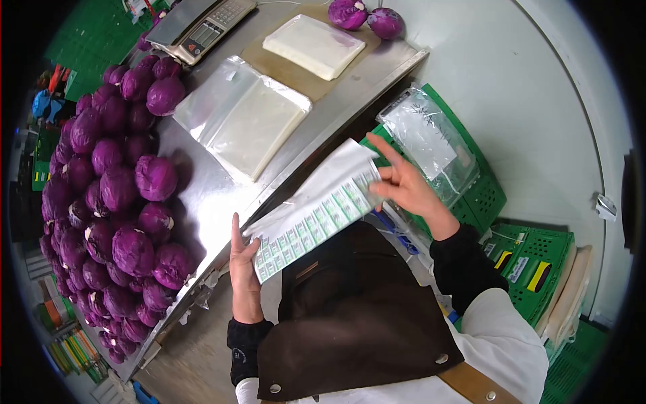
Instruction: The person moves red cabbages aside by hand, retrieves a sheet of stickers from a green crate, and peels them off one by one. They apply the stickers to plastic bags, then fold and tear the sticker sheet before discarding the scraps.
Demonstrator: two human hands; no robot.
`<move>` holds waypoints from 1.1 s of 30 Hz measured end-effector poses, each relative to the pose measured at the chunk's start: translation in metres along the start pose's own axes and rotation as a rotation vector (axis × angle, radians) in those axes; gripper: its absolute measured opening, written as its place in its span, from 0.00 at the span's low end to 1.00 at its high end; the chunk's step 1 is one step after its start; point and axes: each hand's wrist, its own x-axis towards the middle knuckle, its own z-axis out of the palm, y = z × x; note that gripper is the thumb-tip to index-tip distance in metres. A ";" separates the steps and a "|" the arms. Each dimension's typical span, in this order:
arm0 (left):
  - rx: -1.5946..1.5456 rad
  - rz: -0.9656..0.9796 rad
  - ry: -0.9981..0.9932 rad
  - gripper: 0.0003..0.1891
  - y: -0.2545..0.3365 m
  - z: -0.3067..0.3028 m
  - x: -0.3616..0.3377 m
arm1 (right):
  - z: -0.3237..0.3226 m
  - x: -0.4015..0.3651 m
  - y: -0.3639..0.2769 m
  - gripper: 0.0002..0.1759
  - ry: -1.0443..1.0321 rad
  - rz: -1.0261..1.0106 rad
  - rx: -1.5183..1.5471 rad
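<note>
A sheet of small green-and-white labels (313, 232) is stretched between my two hands in front of my apron, its upper part plain white. My left hand (243, 266) grips the lower left end, thumb against the edge and index finger pointing up. At the other end, my right hand (407, 188) pinches the right edge, index finger stretched out. Beyond the sheet, a stack of clear plastic bags (259, 124) lies at the near edge of the steel table (205, 175). Many purple cabbages (118, 188) are piled on the table's left side.
A scale (208, 30) stands at the back of the table. Another bag stack (313, 47) and two cabbages (367, 17) lie at the far right. Beside the table, a green crate (488, 185) holds a clear plastic bag (431, 141). Another green crate (531, 262) stands at the right.
</note>
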 end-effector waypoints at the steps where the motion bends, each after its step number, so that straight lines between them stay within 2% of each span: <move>1: 0.071 0.015 0.022 0.38 0.002 0.000 -0.003 | 0.006 0.003 0.001 0.38 0.109 0.064 0.007; 2: 0.098 0.050 0.018 0.37 -0.002 -0.007 -0.002 | 0.012 0.008 0.007 0.33 0.206 0.042 0.059; 3: 0.095 0.048 0.024 0.37 -0.003 -0.011 -0.005 | 0.014 0.008 0.010 0.33 0.202 0.047 0.058; 5: 0.074 0.053 0.139 0.35 -0.002 -0.012 -0.011 | 0.018 0.009 0.014 0.27 0.260 0.111 0.156; 6: -0.011 0.054 0.242 0.27 -0.010 -0.019 -0.008 | 0.021 0.009 0.020 0.27 0.257 0.118 0.155; 7: -0.014 0.050 0.248 0.27 -0.012 -0.025 -0.009 | 0.024 0.008 0.027 0.23 0.237 0.110 0.178; 8: -0.099 -0.021 0.286 0.23 -0.012 -0.032 -0.013 | 0.028 0.007 0.032 0.19 0.216 0.102 0.199; 9: -0.186 -0.092 0.326 0.18 -0.011 -0.035 -0.015 | 0.031 0.006 0.033 0.19 0.211 0.111 0.195; 10: -0.175 -0.088 0.321 0.09 -0.009 -0.034 -0.017 | 0.034 0.005 0.035 0.15 0.201 0.094 0.185; 11: -0.178 -0.098 0.327 0.09 -0.011 -0.042 -0.016 | 0.036 0.004 0.037 0.11 0.194 0.077 0.176; 13: -0.239 -0.101 0.161 0.04 -0.019 -0.063 -0.014 | 0.035 0.004 0.034 0.11 0.154 0.142 0.177; 14: -0.190 -0.005 0.122 0.02 -0.022 -0.065 -0.013 | 0.034 0.006 0.036 0.12 0.095 0.101 -0.015; 15: -0.196 -0.016 0.131 0.02 -0.021 -0.069 -0.014 | 0.031 0.007 0.038 0.13 0.032 0.059 -0.205; 16: -0.051 0.023 0.099 0.06 -0.018 -0.074 -0.015 | 0.025 0.007 0.039 0.15 -0.013 0.186 -0.285; 18: 0.122 0.027 0.012 0.20 -0.015 -0.094 -0.016 | 0.029 0.006 0.035 0.14 -0.017 0.244 -0.274; 19: 0.117 0.018 0.017 0.20 -0.014 -0.093 -0.018 | 0.031 0.006 0.034 0.14 -0.019 0.283 -0.263; 21: 0.245 0.099 -0.098 0.28 -0.003 -0.083 -0.016 | 0.029 0.008 0.037 0.15 -0.035 0.316 -0.264; 22: 0.242 0.090 -0.076 0.30 0.001 -0.080 -0.015 | 0.029 0.009 0.037 0.16 -0.046 0.341 -0.263; 26: 0.244 0.084 -0.055 0.29 0.006 -0.083 -0.015 | 0.033 0.009 0.025 0.17 -0.086 0.341 -0.193; 28: 0.391 0.120 0.023 0.24 0.011 -0.079 -0.018 | 0.034 0.009 0.010 0.14 -0.206 0.415 -0.343; 29: 0.391 0.121 0.022 0.24 0.011 -0.082 -0.020 | 0.034 0.010 0.007 0.14 -0.205 0.413 -0.343; 31: 0.616 0.160 0.015 0.17 0.010 -0.088 -0.024 | 0.033 0.010 0.001 0.12 -0.253 0.467 -0.546; 32: 0.647 0.245 0.030 0.10 0.012 -0.078 -0.027 | 0.031 0.008 0.002 0.12 -0.251 0.464 -0.547; 33: 0.647 0.250 0.029 0.10 0.014 -0.080 -0.028 | 0.029 0.005 0.005 0.11 -0.231 0.334 -0.645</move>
